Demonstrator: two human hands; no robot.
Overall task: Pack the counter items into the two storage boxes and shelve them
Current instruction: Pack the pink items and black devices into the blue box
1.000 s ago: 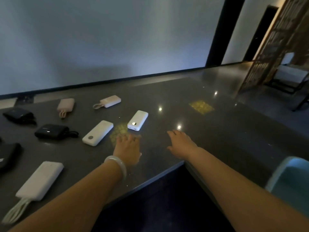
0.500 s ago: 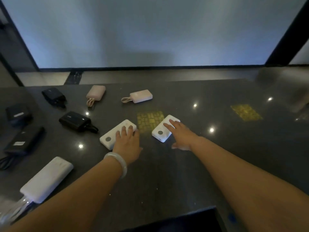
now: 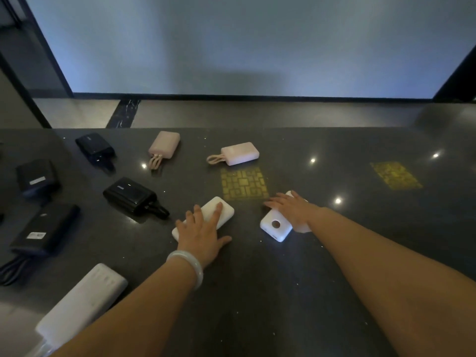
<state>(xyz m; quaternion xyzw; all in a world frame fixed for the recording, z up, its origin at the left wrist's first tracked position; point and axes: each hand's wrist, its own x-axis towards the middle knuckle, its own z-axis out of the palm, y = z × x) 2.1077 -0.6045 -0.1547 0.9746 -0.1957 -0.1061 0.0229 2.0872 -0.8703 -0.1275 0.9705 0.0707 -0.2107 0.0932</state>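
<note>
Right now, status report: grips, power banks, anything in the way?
Left grip flat on long white power bank, fingers straight. Right grip over short white power bank, hold unclear. Black power bank close left, not touching. Storage boxes not in view.

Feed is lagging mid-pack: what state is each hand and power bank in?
Left hand: flat on left white power bank.
Right hand: laid across right white power bank.
Pink power banks: lying flat, untouched.
Black power banks: lying flat, untouched.
Large white power bank: lying flat, untouched.
</note>
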